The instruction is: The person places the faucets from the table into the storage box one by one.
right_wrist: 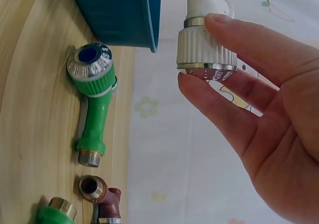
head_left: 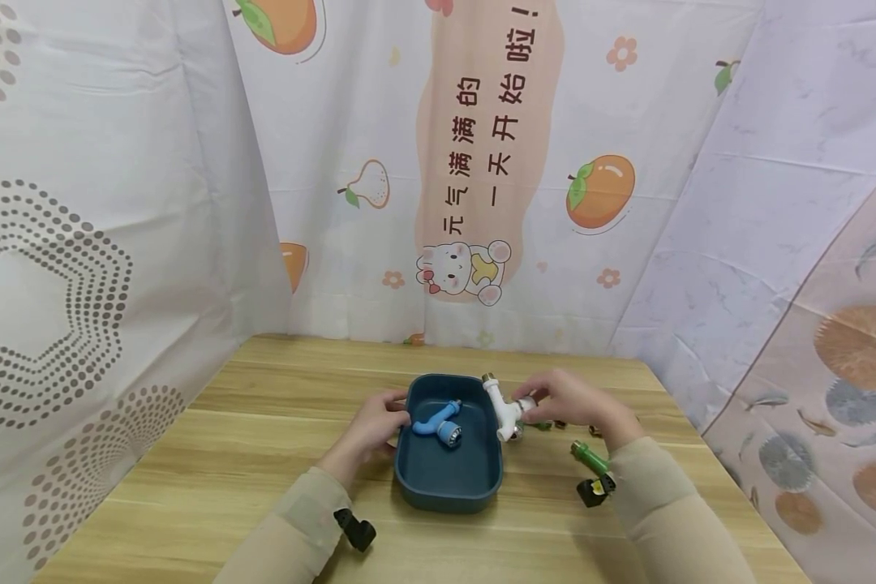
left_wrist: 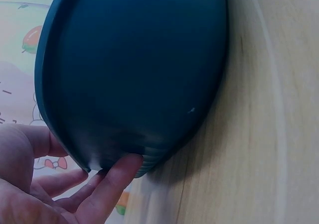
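A dark teal plastic box stands on the table. My left hand holds its left rim; in the left wrist view the fingers rest against the outer wall, and part of the hand goes behind the rim. Inside the box lies a blue plastic tap with a ribbed knob. Above the table at the box's right rim, my right hand holds a white plastic tap. In the right wrist view, thumb and fingers pinch the ribbed knob of the white tap.
Right of the box, a green tap, a brown tap and another green tap lie on the wooden table. The right hand and forearm partly cover them in the head view. Printed curtains hang around the table.
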### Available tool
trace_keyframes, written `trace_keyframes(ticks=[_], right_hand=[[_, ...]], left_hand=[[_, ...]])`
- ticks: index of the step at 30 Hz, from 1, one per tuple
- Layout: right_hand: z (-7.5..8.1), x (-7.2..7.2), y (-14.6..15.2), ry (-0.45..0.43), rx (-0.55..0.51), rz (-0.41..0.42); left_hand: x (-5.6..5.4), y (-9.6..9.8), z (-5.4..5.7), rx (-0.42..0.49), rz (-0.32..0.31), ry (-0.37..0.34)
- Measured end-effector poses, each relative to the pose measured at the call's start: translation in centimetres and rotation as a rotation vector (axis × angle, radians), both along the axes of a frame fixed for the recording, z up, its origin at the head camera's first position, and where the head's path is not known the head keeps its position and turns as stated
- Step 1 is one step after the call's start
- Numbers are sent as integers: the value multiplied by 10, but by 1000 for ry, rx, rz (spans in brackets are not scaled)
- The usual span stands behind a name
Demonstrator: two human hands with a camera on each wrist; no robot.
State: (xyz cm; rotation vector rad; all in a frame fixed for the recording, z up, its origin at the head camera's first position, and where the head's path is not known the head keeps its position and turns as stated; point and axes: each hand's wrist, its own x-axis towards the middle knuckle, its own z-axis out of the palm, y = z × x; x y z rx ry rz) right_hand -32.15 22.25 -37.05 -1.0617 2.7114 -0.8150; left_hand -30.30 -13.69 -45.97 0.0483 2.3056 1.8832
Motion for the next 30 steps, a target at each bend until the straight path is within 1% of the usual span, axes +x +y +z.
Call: trace_keyframes(ticks=[8,18,26,30], right_hand=[[0,-1,-13,-33,-11,7],[-2,-6,-35,-21,-6,32],[-2,-6,-54,-44,-2,-15],[-3,-8,-61,-64,-4,-36]], left_hand=[[0,0,0,7,-1,-2],[-1,0,0,1,-4,-1],[0,0,1,3,-4,-4],[-2,-1,-1,1,-9,-6]])
